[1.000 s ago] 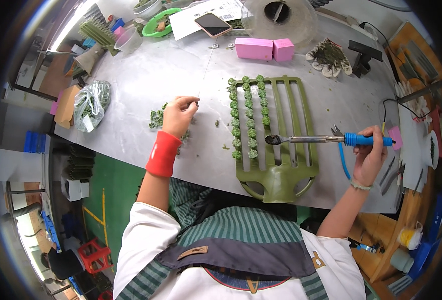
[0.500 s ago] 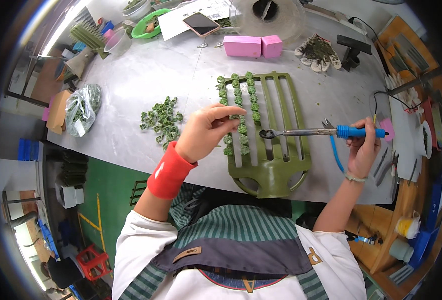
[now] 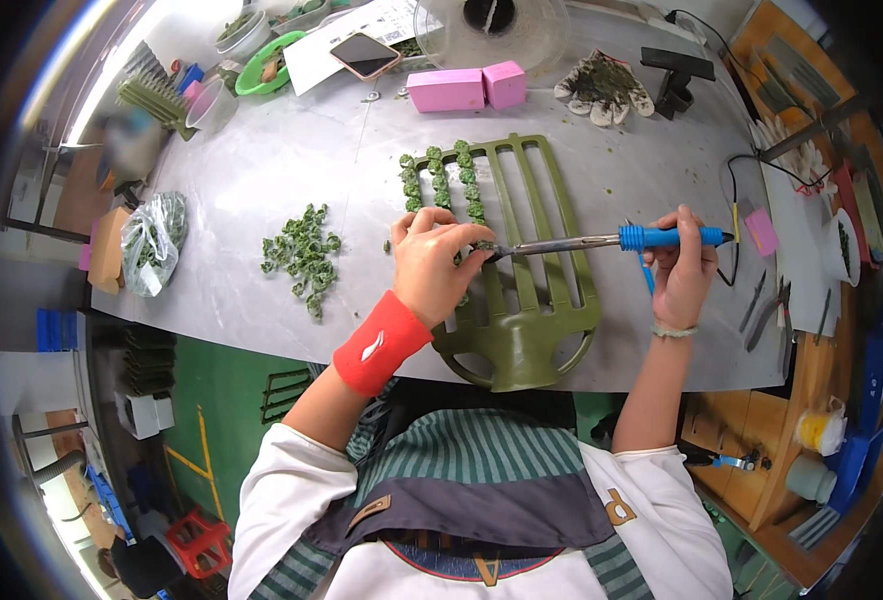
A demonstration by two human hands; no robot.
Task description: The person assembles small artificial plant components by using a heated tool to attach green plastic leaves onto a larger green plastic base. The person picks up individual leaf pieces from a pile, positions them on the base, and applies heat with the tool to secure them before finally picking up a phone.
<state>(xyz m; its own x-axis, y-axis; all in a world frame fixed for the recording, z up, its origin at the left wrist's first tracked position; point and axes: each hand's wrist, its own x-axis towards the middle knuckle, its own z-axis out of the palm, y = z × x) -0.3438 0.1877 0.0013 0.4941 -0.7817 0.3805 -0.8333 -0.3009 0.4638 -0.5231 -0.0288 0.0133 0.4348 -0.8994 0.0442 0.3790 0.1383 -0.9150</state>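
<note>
My right hand (image 3: 684,268) grips the blue handle of a soldering iron (image 3: 572,244), held nearly level and pointing left. Over the olive-green slotted plastic frame (image 3: 524,350), its dark tip meets the fingertips of my left hand (image 3: 434,262). Thumb and forefinger of that hand are closed on a small green leafy rosette, partly hidden by the fingers. Rows of similar green rosettes (image 3: 436,165) run along the bars on the frame's left side; my left hand covers their lower part. To the left lies a loose pile of rosettes (image 3: 304,255).
A clear bag of greenery (image 3: 154,240) lies at the far left. Pink blocks (image 3: 447,90), a phone (image 3: 366,55), a stained glove (image 3: 605,88) and a black stand (image 3: 676,75) line the back. Pliers (image 3: 784,305) and a pink pad (image 3: 762,231) lie at the right.
My left hand has moved slightly right and down, and the iron's tip has come left to meet its fingertips. The whole view has shifted a little.
</note>
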